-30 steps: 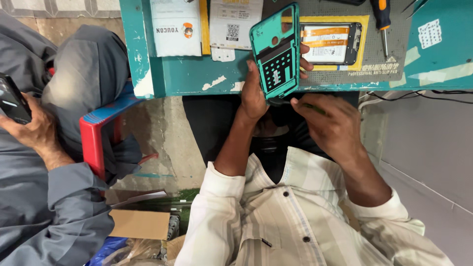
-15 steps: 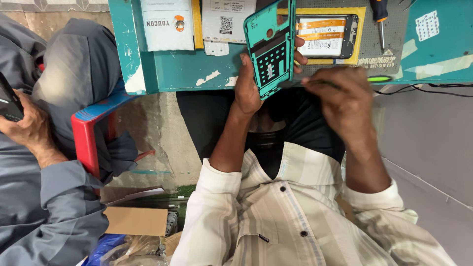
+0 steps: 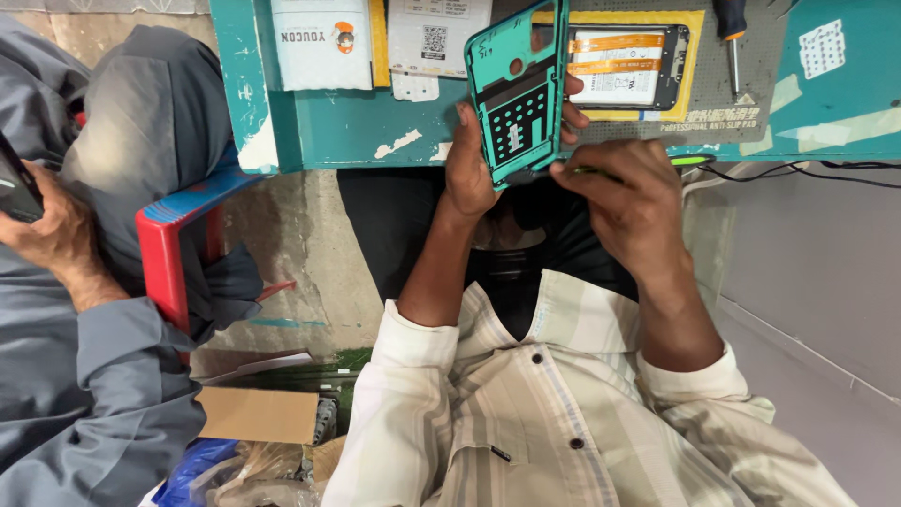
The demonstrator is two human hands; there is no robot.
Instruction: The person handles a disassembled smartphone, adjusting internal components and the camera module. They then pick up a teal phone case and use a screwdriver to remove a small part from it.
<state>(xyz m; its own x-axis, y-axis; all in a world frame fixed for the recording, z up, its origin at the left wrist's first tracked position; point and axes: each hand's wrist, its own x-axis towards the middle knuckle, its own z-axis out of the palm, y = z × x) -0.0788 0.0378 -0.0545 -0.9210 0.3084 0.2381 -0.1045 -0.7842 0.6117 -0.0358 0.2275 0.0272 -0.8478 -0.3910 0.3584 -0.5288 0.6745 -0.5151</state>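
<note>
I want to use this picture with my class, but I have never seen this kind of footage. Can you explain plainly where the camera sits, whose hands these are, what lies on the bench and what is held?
The single camera sits on a person's head and looks down, so the striped shirt and both arms are the wearer's own. The left hand holds a teal phone cover upright at the edge of the teal bench. The right hand holds a thin green-tipped tool against the cover's lower edge. On the bench lie an opened phone on a grey mat, a screwdriver and two paper packets. At the left, another person in grey sits by a red chair, holding a dark object.
</note>
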